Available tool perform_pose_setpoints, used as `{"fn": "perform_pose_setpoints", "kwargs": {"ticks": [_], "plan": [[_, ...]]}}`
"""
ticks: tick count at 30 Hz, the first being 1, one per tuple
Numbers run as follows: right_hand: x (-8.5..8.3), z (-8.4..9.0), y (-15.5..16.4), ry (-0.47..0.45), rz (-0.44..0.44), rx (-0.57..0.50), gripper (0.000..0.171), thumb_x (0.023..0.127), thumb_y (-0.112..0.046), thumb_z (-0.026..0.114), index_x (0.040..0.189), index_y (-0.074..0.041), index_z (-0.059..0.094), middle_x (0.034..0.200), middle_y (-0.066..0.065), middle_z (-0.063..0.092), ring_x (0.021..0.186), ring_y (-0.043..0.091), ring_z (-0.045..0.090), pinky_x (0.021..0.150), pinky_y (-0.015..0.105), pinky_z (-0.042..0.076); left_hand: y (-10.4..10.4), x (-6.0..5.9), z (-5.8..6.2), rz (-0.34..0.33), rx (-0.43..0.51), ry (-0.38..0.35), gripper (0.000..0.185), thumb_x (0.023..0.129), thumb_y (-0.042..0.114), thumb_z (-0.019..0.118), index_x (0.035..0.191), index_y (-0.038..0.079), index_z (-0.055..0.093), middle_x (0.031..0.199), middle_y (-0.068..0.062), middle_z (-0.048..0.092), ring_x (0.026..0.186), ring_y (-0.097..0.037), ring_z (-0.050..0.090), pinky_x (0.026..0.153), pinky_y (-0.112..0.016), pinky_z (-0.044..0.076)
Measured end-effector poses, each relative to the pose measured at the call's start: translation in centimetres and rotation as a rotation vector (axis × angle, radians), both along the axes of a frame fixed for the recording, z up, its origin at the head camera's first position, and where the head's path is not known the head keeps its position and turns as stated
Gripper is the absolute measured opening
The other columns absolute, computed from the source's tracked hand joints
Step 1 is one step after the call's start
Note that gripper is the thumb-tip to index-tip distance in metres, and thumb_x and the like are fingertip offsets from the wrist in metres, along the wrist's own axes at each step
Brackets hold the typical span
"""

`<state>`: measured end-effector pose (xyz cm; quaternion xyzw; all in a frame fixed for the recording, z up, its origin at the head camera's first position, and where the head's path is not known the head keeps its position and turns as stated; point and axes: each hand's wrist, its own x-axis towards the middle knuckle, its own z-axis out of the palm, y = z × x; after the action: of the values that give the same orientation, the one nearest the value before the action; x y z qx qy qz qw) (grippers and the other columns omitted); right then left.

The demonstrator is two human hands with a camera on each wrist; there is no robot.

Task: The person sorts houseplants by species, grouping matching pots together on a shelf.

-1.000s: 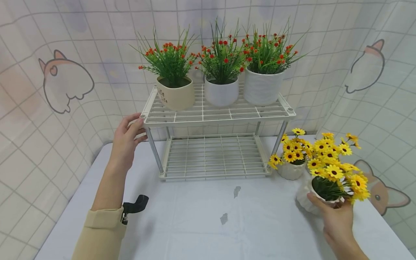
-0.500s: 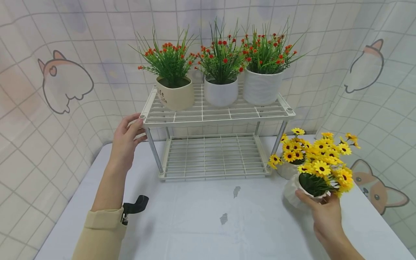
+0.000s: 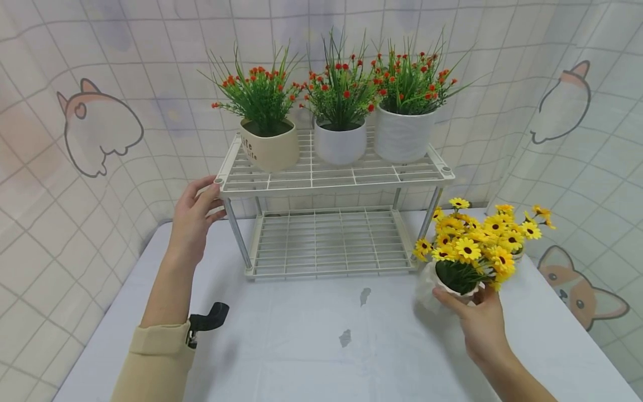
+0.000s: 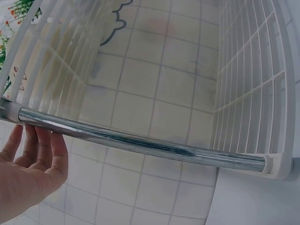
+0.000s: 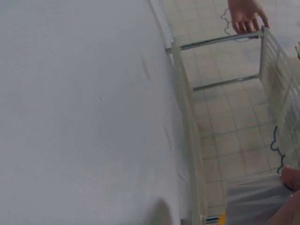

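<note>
In the head view, my right hand (image 3: 484,321) grips the rim of a white flower pot (image 3: 427,285) full of yellow daisy-like flowers (image 3: 467,249), its thumb on the near side. The pot tilts leftward, beside the right front leg of a two-tier white wire rack (image 3: 331,243). The right wrist view shows part of the white pot (image 5: 251,199) and the right hand's fingers (image 5: 291,178) on it. My left hand (image 3: 193,209) touches the rack's upper left front corner. In the left wrist view, the left hand's fingertips (image 4: 57,137) rest against the metal post (image 4: 140,143).
On the top tier stand a cream pot (image 3: 271,148), a smooth white pot (image 3: 340,144) and a larger ridged white pot (image 3: 404,137), all with red flowers. More yellow flowers (image 3: 532,223) stand behind the held pot. A white cloth (image 3: 301,346) covers the table.
My right hand has carried the tilted pot of yellow flowers leftward and slightly away from me, closer to the rack. The left hand has stayed at the rack's corner.
</note>
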<state>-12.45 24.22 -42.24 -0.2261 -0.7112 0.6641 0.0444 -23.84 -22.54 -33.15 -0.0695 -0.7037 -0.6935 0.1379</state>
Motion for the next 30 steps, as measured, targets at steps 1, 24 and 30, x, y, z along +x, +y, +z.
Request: {"fn": "perform_pose_setpoints", "kwargs": {"ticks": [1, 24, 30], "plan": [[0.0, 0.1, -0.2, 0.010, 0.019, -0.002, 0.114, 0.084, -0.021, 0.088, 0.165, -0.019, 0.008, 0.165, 0.005, 0.015, 0.145, 0.022, 0.020, 0.119, 0.045, 0.027, 0.0, 0.0, 0.0, 0.003, -0.003, -0.002, 0.053, 0.105, 0.040, 0.060, 0.147, 0.010, 0.049, 0.126, -0.003, 0.059, 0.112, -0.019, 0.056, 0.097, -0.031, 0.046], [-2.3, 0.4, -6.1, 0.127, 0.259, -0.020, 0.093, 0.089, -0.012, 0.082, 0.158, -0.003, 0.020, 0.153, 0.019, 0.029, 0.138, 0.028, 0.028, 0.115, 0.046, 0.031, 0.0, -0.1, 0.0, -0.003, 0.009, 0.009, 0.051, 0.106, 0.038, 0.059, 0.147, 0.010, 0.049, 0.124, -0.003, 0.061, 0.111, -0.019, 0.057, 0.095, -0.029, 0.047], [-2.9, 0.5, -7.5, 0.155, 0.287, -0.028, 0.092, 0.087, -0.009, 0.083, 0.157, -0.003, 0.023, 0.153, 0.019, 0.031, 0.138, 0.030, 0.029, 0.118, 0.050, 0.026, -0.1, -0.1, 0.0, -0.011, 0.034, -0.003, 0.049, 0.105, 0.037, 0.060, 0.146, 0.011, 0.049, 0.125, -0.004, 0.060, 0.110, -0.019, 0.057, 0.095, -0.029, 0.047]]}}
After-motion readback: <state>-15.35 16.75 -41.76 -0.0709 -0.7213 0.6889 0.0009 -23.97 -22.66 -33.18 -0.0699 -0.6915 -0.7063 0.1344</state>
